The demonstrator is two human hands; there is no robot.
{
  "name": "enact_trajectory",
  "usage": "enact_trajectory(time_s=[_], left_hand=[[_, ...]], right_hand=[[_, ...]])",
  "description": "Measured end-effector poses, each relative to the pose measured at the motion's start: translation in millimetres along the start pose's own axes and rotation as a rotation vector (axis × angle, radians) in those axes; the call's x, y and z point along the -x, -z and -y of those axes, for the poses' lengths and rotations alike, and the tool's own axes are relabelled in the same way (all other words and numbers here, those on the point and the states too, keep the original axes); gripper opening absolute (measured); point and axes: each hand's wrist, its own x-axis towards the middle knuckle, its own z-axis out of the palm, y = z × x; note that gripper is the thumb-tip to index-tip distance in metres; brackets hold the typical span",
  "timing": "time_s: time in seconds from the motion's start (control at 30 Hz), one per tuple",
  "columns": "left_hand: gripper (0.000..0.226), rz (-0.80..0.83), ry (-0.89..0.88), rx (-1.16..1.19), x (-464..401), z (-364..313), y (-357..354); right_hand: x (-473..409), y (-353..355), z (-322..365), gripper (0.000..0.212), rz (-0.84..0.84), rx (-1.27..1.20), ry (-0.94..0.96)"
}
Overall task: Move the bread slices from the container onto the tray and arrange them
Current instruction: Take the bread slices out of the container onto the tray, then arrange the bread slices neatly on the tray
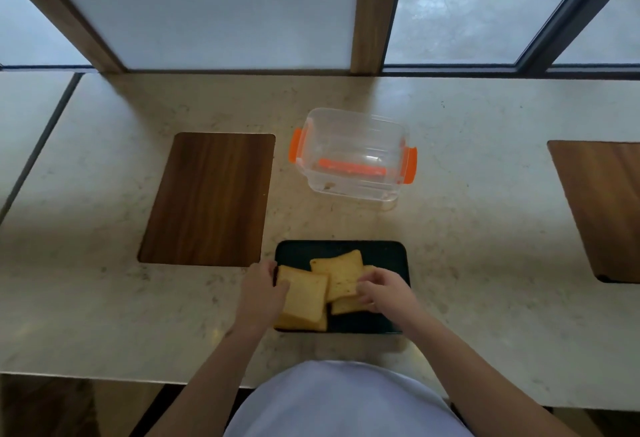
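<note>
A dark rectangular tray (346, 249) lies near the counter's front edge with several yellow bread slices on it. A left stack of slices (304, 294) overlaps a right group of slices (341, 274). My left hand (261, 289) grips the left edge of the left stack. My right hand (384, 289) pinches the right edge of the right slices, and another slice (346, 305) shows below it. The clear plastic container (353, 156) with orange clips stands behind the tray, with no bread inside.
A dark wooden inlay (207, 197) is set in the marble counter left of the container. Another wooden inlay (602, 208) lies at the far right. Window frames rise behind the counter. The counter's front edge runs close below the tray.
</note>
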Motion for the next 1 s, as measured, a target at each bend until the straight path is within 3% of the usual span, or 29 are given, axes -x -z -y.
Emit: enact_trajectory(time_s=[0.2,0.4,0.63,0.83,1.0], left_hand=[[0.039,0.003,-0.266,-0.201,-4,-32,-16],[0.083,0.145,-0.407,-0.626,-13,-60,-36],[0.106,0.273,-0.525,-0.832,-16,-72,-62],[0.099,0.268,-0.516,-0.771,-20,-64,-65],[0.093,0.168,-0.420,-0.562,-29,-58,-51]], right_hand=[[-14,2,-6,0.012,-0.107,0.092,-0.056],[-24,1,-16,0.019,-0.173,0.168,-0.081],[-18,14,-44,0.028,-0.245,0.251,-0.088],[-16,11,-54,0.028,-0.139,0.198,-0.177],[-19,8,-57,0.026,-0.122,0.200,-0.168]])
